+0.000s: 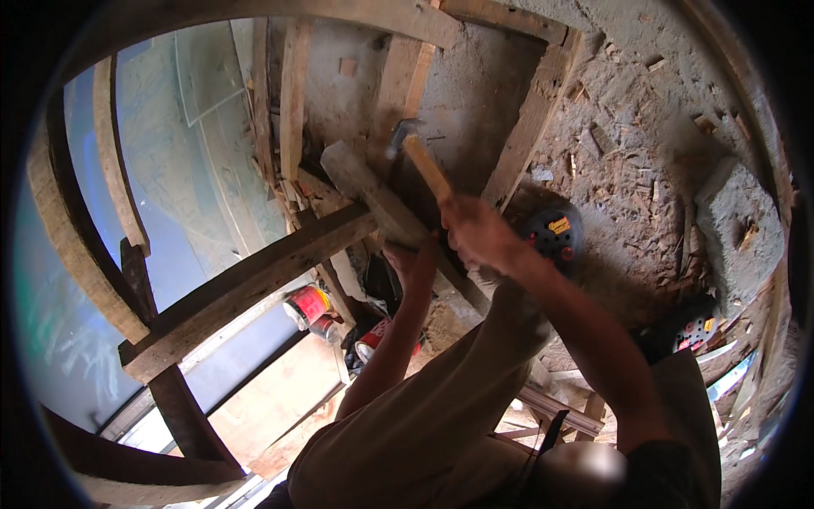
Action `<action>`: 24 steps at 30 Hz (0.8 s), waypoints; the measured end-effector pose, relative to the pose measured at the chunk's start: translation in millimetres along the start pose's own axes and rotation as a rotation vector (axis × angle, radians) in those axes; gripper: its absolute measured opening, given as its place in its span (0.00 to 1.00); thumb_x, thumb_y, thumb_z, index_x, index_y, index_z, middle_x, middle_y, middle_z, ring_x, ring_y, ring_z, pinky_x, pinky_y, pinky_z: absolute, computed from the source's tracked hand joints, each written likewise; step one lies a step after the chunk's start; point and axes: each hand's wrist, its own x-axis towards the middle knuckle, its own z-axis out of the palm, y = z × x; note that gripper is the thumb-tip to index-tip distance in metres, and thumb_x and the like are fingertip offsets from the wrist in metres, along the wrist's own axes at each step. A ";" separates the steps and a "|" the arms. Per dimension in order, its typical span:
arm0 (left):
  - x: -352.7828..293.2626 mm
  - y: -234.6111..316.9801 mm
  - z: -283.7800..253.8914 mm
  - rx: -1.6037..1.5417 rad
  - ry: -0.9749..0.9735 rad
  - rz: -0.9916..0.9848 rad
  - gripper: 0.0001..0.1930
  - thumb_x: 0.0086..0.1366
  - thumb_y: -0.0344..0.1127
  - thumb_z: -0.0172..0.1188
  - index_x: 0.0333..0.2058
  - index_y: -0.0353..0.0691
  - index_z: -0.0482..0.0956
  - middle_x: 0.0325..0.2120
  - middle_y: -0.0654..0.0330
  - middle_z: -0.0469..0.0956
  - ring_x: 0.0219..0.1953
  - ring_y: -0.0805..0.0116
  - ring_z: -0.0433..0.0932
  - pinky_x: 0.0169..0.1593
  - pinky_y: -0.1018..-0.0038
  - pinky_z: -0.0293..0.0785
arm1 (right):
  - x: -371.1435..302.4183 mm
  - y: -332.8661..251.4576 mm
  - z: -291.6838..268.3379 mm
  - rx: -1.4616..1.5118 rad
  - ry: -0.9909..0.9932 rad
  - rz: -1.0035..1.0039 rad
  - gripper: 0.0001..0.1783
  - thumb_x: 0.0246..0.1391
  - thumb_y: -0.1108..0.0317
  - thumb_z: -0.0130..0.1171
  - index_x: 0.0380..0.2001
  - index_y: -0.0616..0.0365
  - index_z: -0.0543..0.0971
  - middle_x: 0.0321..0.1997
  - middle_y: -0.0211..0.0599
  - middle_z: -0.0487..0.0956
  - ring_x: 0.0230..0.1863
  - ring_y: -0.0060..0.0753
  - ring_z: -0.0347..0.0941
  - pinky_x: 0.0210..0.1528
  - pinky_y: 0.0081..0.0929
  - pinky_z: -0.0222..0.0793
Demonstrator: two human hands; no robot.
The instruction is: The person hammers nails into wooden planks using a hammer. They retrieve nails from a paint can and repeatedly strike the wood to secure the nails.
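Observation:
My right hand (479, 229) is closed round the wooden handle of a claw hammer (430, 170). The hammer's dark metal head is raised at the handle's far end, slightly blurred. Below it, a short thick wooden beam (377, 195) lies slanted and meets the end of a longer wooden beam (254, 280). My left hand (411, 265) grips the short beam from its near side, with most of the fingers hidden behind the wood.
Several cans, one a red and yellow can (307, 305), stand below the long beam. A wooden frame (530, 119) rises at the back. Wood chips cover the dirt floor (636, 195) at right, near a concrete block (739, 237). My dark perforated shoe (555, 237) is beside my right hand.

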 end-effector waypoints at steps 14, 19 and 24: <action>-2.5 2.2 -1.2 -0.138 -0.019 -0.082 0.51 0.47 0.45 0.77 0.59 0.25 0.53 0.56 0.39 0.61 0.63 0.48 0.61 0.65 0.57 0.57 | 2.1 -49.6 -9.2 0.274 0.162 0.175 0.27 0.70 0.41 0.39 0.31 0.53 0.67 0.16 0.27 0.63 0.11 0.22 0.57 0.11 0.26 0.53; -1.5 2.0 1.0 -0.101 -0.022 -0.065 0.50 0.48 0.43 0.77 0.60 0.25 0.53 0.56 0.40 0.60 0.62 0.48 0.61 0.65 0.57 0.58 | -2.2 -18.9 -0.8 0.145 0.101 0.100 0.27 0.70 0.41 0.40 0.29 0.53 0.66 0.16 0.26 0.62 0.11 0.21 0.55 0.11 0.25 0.52; -1.1 -7.6 -1.5 -0.139 -0.022 -0.042 0.49 0.48 0.42 0.76 0.59 0.26 0.53 0.55 0.41 0.61 0.61 0.49 0.61 0.65 0.56 0.58 | -10.1 -32.1 0.5 0.289 0.114 0.169 0.27 0.71 0.42 0.40 0.28 0.54 0.65 0.15 0.25 0.61 0.10 0.19 0.54 0.10 0.25 0.52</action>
